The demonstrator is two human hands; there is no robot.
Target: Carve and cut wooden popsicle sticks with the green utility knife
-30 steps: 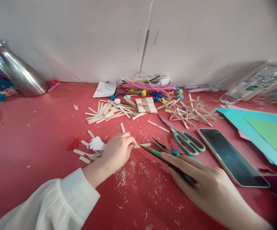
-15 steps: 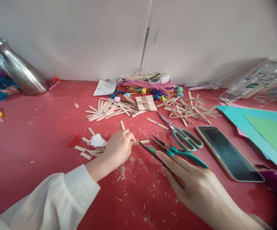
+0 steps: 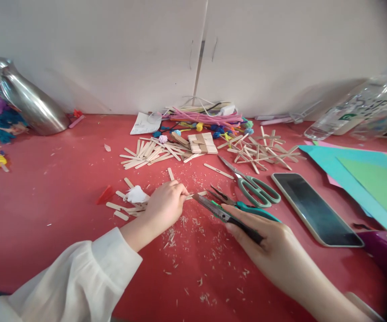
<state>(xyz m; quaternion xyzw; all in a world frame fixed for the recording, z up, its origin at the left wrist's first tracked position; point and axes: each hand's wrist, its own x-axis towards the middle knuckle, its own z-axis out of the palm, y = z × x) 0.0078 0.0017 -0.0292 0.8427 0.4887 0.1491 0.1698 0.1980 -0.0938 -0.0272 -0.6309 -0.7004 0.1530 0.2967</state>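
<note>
My left hand (image 3: 165, 205) rests on the red table (image 3: 46, 214), fingers pinched on a short wooden craft stick (image 3: 195, 195) that lies flat and points right. My right hand (image 3: 274, 250) grips a dark cutting tool (image 3: 220, 213) with a green mark, its blade tip touching the stick's right end. Wood shavings (image 3: 193, 232) lie scattered between and below both hands. Cut stick pieces (image 3: 121, 208) and a crumpled white scrap (image 3: 136, 195) sit just left of my left hand.
Green-handled scissors (image 3: 255, 188), teal pliers (image 3: 243, 206) and a phone (image 3: 314, 208) lie to the right. Piles of craft sticks (image 3: 153, 152), a stick panel (image 3: 203, 144), pipe cleaners (image 3: 207, 118), coloured paper (image 3: 364, 179), a steel jug (image 3: 29, 103) and a plastic bottle (image 3: 351, 114) lie further out.
My right hand has moved the cutting tool up and left until its tip meets the stick. My left hand has kept its hold on the stick.
</note>
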